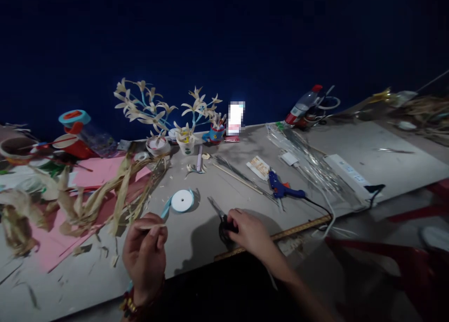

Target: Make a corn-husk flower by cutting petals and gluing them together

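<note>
My left hand [145, 252] is closed, with a thin pale strip [152, 226] pinched between thumb and fingers. Light blue tape runs from beside this hand to a white-centred roll [182, 201] lying just beyond it. Whether the hand also grips the tape is hidden. On the table near the front edge, my right hand [247, 231] has its fingers closed on the black handles of a pair of scissors [220, 211]. The blades point away from me, toward the back left.
Dried corn husks [91, 205] lie over pink paper [52, 245] at left. Husk flowers [143, 104] stand in cups at the back. A blue glue gun [284, 186], wire bundles [315, 165], a power strip [349, 175] and a wooden ruler [301, 227] lie at right.
</note>
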Demonstrator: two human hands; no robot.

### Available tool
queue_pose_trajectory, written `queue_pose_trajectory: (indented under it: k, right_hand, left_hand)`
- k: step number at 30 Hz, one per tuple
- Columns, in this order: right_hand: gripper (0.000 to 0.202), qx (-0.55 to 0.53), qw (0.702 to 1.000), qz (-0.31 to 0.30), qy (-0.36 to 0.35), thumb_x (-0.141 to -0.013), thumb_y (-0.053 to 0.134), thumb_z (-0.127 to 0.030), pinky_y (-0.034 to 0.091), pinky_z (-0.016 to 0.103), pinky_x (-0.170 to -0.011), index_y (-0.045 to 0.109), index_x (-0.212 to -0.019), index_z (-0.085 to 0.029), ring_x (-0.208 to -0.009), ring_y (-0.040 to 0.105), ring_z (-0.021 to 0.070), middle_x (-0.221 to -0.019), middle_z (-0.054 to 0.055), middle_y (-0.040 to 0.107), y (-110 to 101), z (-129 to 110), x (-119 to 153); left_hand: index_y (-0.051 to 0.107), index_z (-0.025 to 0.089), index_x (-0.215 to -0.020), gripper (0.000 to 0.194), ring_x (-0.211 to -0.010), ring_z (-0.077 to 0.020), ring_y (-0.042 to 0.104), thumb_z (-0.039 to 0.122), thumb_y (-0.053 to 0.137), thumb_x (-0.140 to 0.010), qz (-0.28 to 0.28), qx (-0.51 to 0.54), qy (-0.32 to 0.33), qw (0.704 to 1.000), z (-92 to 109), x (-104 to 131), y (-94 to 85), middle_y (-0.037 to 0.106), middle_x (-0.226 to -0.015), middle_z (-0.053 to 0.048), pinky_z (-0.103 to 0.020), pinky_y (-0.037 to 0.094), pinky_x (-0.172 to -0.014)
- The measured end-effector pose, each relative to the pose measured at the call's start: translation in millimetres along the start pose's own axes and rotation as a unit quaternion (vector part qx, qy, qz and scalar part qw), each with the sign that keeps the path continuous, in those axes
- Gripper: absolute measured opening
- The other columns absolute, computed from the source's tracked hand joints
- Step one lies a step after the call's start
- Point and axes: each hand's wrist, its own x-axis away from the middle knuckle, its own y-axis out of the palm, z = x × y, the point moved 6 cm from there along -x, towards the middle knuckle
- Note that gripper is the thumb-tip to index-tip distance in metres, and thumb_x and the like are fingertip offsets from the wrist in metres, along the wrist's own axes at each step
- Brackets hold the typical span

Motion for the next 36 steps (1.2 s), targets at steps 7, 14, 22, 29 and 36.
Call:
queue_pose_trajectory:
  k: [7, 14, 22, 29, 36]
  right_hand:
    - [0.027, -0.002, 0.981, 0.194, 0.002, -0.1, 0.05, -0.031, 0.05, 0.035, -0.082, 0.068, -0.115, -0.019, -0.092, 0.065, 0.0243, -0.107, 0.011, 0.071, -31.9, 53.8, 22.0]
    - [0.037, 0.108, 0.976, 0.191, -0.001, -0.098, 0.045, -0.014, 0.049, 0.036, -0.083, 0.066, -0.128, -0.02, -0.094, 0.063, 0.0256, -0.105, 0.011, 0.069, -22.1, 65.4, 14.8]
    - [0.045, 0.175, 0.972, 0.153, -0.02, -0.094, 0.047, -0.008, 0.048, 0.036, -0.079, 0.064, -0.133, -0.019, -0.092, 0.06, 0.0259, -0.108, 0.011, 0.069, -17.8, 64.1, 14.1]
    - [0.037, -0.066, 0.982, 0.174, -0.01, -0.093, 0.049, -0.017, 0.05, 0.039, -0.088, 0.073, -0.121, -0.022, -0.099, 0.063, 0.0263, -0.11, 0.012, 0.069, -22.8, 85.1, 16.4]
    - [0.044, -0.406, 0.891, 0.172, 0.107, -0.094, 0.057, -0.05, 0.049, 0.03, -0.058, 0.073, -0.119, -0.017, -0.07, 0.063, 0.0195, -0.101, 0.011, 0.075, -22.0, 114.8, 21.6]
  left_hand:
    - [0.064, 0.016, -0.074, 0.009, -0.068, -0.0139, 0.052, 0.012, 0.07, -0.081, 0.002, -0.014, 0.012, 1.0, -0.8, 1.5, -7.0, 0.055, -0.071, -0.002, -0.02, 0.036, -0.045]
    - [0.065, 0.016, -0.075, 0.01, -0.071, -0.0141, 0.052, 0.015, 0.07, -0.083, -0.03, -0.034, -0.008, 0.999, -7.0, 2.6, 2.0, 0.057, -0.074, -0.002, -0.022, 0.039, -0.05]
    - [0.065, 0.017, -0.074, 0.01, -0.073, -0.0151, 0.052, 0.014, 0.071, -0.082, -0.03, -0.049, -0.006, 0.998, -5.3, 1.4, 1.2, 0.057, -0.073, -0.002, -0.022, 0.038, -0.051]
    - [0.066, 0.017, -0.077, 0.008, -0.069, -0.0142, 0.052, 0.016, 0.07, -0.083, -0.037, -0.052, -0.011, 0.998, -6.9, 2.9, -2.1, 0.057, -0.073, -0.002, -0.023, 0.038, -0.051]
    - [0.061, 0.017, -0.072, 0.014, -0.067, -0.0136, 0.05, 0.016, 0.068, -0.083, -0.046, -0.037, -0.045, 0.997, -9.1, -0.2, 3.6, 0.055, -0.071, -0.002, -0.023, 0.039, -0.052]
